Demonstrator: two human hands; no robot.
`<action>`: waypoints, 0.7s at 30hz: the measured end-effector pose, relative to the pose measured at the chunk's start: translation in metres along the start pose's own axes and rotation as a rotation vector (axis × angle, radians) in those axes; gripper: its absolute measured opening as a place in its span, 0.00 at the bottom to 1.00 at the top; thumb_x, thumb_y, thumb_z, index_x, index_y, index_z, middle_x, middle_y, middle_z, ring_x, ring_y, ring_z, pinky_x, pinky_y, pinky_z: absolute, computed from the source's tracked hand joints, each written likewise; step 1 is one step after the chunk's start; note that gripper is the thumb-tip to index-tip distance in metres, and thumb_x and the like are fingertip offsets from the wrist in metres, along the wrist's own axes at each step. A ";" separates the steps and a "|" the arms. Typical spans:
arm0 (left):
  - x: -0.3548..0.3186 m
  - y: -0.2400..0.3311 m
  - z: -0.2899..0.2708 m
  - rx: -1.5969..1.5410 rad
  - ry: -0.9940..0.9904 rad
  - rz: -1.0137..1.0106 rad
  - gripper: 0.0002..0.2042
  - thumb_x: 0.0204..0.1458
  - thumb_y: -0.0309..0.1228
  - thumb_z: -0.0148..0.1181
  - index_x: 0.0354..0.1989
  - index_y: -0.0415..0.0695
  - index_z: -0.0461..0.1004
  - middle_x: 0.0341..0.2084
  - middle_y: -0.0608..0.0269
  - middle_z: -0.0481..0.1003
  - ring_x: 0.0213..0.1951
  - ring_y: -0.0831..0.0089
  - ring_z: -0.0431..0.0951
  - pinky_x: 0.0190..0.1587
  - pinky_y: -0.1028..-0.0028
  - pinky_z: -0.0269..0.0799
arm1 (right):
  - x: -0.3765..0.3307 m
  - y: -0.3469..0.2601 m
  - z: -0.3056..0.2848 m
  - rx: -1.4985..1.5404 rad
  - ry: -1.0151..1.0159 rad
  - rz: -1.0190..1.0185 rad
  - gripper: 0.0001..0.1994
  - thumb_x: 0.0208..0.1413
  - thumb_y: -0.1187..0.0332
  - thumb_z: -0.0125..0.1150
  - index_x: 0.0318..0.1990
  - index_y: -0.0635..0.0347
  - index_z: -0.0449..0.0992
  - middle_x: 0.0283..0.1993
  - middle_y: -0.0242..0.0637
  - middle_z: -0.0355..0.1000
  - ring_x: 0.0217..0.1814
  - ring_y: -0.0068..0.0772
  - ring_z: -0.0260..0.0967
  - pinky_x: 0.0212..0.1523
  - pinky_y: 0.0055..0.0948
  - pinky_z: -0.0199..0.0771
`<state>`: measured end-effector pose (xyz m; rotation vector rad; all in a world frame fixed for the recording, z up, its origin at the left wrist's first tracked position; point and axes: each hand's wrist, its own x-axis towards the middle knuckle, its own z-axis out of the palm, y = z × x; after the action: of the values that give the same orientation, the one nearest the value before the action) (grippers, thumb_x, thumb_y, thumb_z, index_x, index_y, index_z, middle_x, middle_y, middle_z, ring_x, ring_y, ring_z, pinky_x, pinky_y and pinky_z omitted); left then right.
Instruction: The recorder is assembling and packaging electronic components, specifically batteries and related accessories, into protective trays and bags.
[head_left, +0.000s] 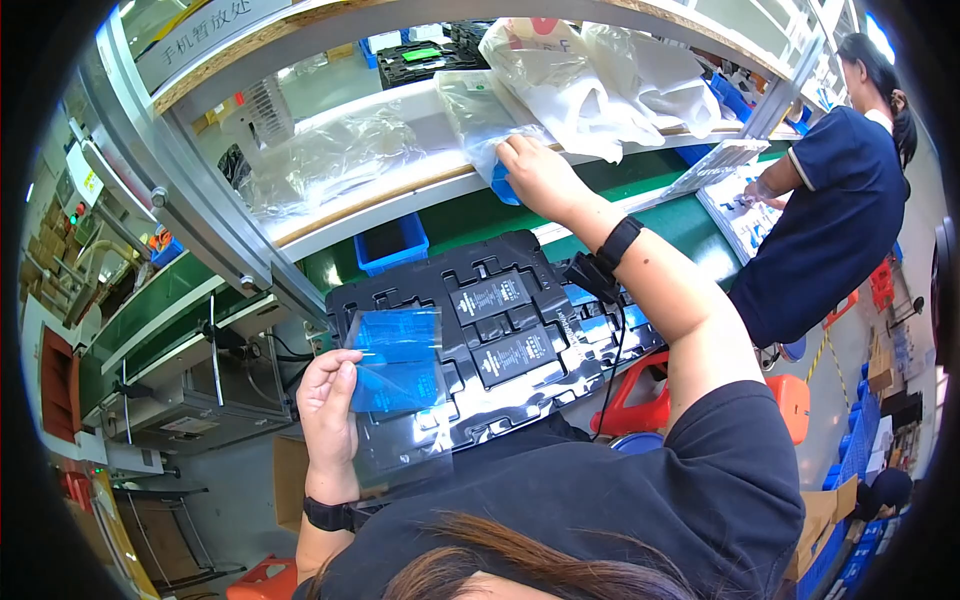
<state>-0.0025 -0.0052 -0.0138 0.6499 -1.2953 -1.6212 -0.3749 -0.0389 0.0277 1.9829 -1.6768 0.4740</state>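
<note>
Workshop bench: green belt [685, 232] runs beneath a shelf [360, 215] piled with clear and white bags [560, 90]. At left, a grey metal unit [195, 400] sits below belt level. Left hand [330, 405], black band on the wrist: thumb and fingertips pinched shut on the left edge of a clear film [398, 385] with blue panels. Film hangs over the left part of a black moulded tray [415, 283]. Beyond the tray, a blue bin [392, 264] under the shelf edge. Two black packs [492, 300] lie in tray pockets, right of the film. Right hand [540, 180] reaches to the shelf edge, fingers curled together against clear plastic with blue showing beneath; firmness of grip cannot be told. Red stool [632, 400] behind the right forearm. Far right, a co-worker [835, 210] in navy, hands over a white tray [715, 205].
</note>
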 end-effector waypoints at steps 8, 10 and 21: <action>0.000 0.000 -0.002 -0.071 -0.028 0.011 0.07 0.55 0.26 0.52 0.40 0.38 0.71 0.34 0.66 0.73 0.35 0.84 0.71 0.40 0.82 0.65 | -0.006 0.006 0.004 -0.067 0.042 0.010 0.08 0.44 0.77 0.49 0.34 0.63 0.66 0.31 0.43 0.67 0.38 0.45 0.68 0.39 0.37 0.70; 0.001 0.001 -0.001 -0.070 -0.024 0.014 0.07 0.55 0.25 0.52 0.40 0.38 0.71 0.34 0.66 0.73 0.35 0.84 0.71 0.40 0.82 0.65 | -0.006 0.009 0.006 -0.079 0.033 0.016 0.07 0.43 0.77 0.50 0.33 0.63 0.68 0.32 0.43 0.68 0.38 0.44 0.68 0.40 0.37 0.70; 0.000 0.001 0.000 -0.043 -0.010 0.000 0.08 0.55 0.29 0.53 0.40 0.39 0.70 0.32 0.68 0.72 0.34 0.84 0.70 0.40 0.82 0.64 | -0.015 0.006 0.001 -0.075 0.025 0.052 0.05 0.42 0.76 0.51 0.28 0.60 0.73 0.28 0.41 0.70 0.34 0.43 0.70 0.38 0.37 0.71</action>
<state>-0.0016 -0.0052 -0.0127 0.6163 -1.2636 -1.6503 -0.3835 -0.0285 0.0192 1.8765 -1.7095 0.4465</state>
